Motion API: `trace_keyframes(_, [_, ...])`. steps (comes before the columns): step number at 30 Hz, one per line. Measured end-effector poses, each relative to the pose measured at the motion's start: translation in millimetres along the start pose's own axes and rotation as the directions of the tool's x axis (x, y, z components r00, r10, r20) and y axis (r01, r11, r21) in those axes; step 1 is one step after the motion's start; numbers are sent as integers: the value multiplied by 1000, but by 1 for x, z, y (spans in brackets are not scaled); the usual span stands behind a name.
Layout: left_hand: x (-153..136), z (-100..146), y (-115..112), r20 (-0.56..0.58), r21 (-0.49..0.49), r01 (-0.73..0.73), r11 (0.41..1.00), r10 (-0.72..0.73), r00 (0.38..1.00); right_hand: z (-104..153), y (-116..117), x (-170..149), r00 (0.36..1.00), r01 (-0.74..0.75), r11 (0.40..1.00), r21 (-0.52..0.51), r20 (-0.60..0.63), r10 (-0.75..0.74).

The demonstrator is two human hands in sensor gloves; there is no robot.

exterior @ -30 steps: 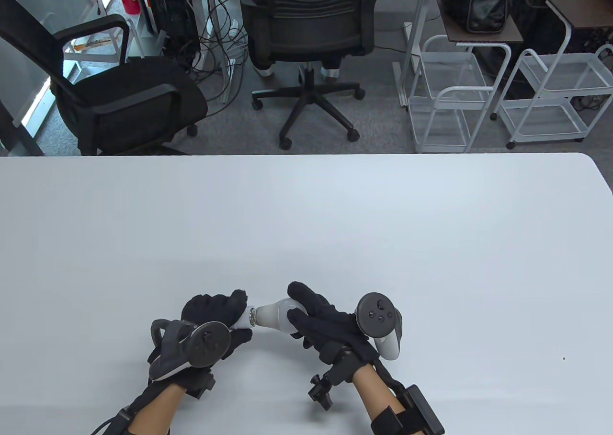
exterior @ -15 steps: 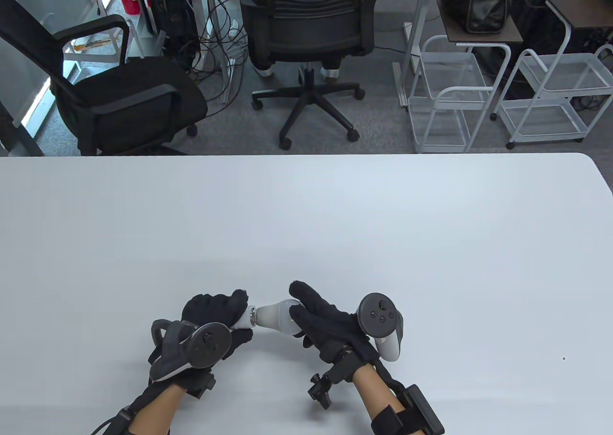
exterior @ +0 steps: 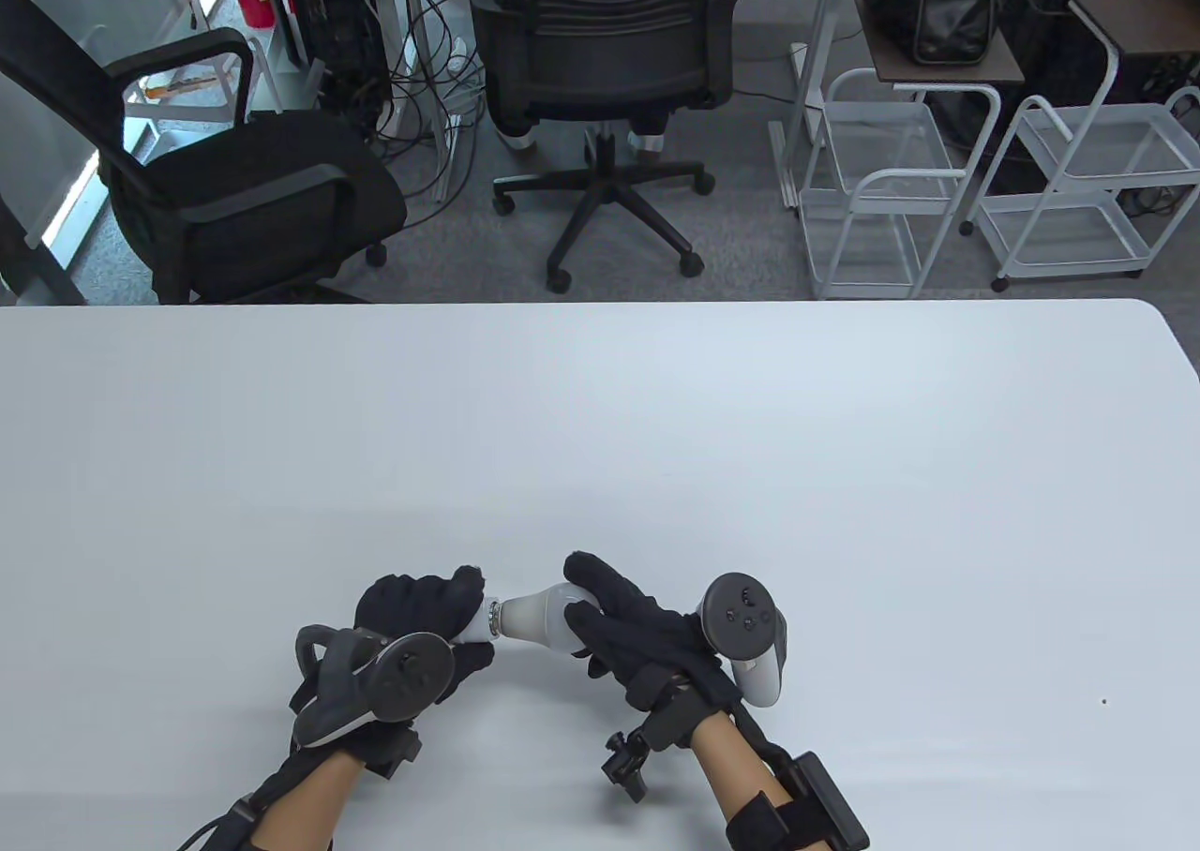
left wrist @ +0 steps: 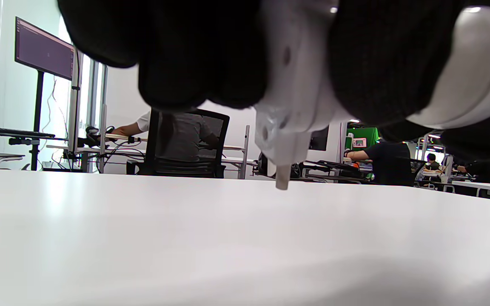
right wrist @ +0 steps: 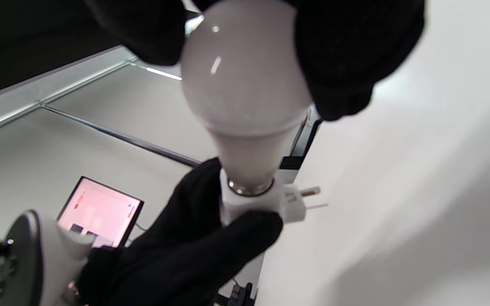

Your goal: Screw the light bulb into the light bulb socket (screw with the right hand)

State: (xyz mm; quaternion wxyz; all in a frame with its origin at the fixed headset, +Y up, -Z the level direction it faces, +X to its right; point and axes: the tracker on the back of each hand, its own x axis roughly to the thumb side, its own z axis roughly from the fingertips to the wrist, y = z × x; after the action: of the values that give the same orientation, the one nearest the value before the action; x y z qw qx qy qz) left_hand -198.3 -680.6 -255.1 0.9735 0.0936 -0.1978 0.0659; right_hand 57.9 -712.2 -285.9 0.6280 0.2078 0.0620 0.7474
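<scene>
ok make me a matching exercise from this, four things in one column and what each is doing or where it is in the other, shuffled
Things:
1. light bulb
2. socket
3. left hand
4. right hand

States:
A. grips the socket
B. white plug-in adapter with a prong sticking out
C. fingers curled round the bulb's round end
D. lying sideways between both hands, metal base in the socket mouth

Pairs: 1-D, 2-B, 3-A, 4-C
</scene>
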Motion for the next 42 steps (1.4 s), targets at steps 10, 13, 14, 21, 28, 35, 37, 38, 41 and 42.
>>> trace_keyframes(10, [0,1,1,-3,10,10,1000,-10,1000,-1,2,-3,1000,13,1000,22,0,-13])
trace_keyframes(13, [1,0,1,2,14,13,1000,-13,1000,0,1,-4,1000,14,1000,-3,-10,-14])
trace_keyframes(14, [1,0,1,3,14,14,1000,-14,1000,0,1,-4,1000,13,1000,2,-11,-13])
trace_keyframes(21, [1,0,1,-3,15,26,1000,-26,1000,-1,3,-4,1000,18,999,45,-6,-18])
trace_keyframes(28, [2,0,0,1,16,33,999,-33,999,1,2,-6,1000,17,1000,25,-13,-17])
trace_keyframes(35, [3,0,0,10,20,41,999,-41,999,0,2,-6,999,32,999,11,-22,-32])
trace_keyframes(37, [4,1,1,16,27,49,998,-50,999,1,1,-8,999,22,1000,-14,-27,-23])
trace_keyframes(38, [5,1,1,16,26,50,998,-50,999,1,1,-8,999,29,1000,-4,-25,-29])
trace_keyframes(41, [4,0,0,11,20,58,998,-58,998,1,2,-7,998,56,998,6,-10,-56])
trace_keyframes(42, [4,0,0,9,17,59,998,-59,998,0,3,-7,998,63,998,29,-6,-62])
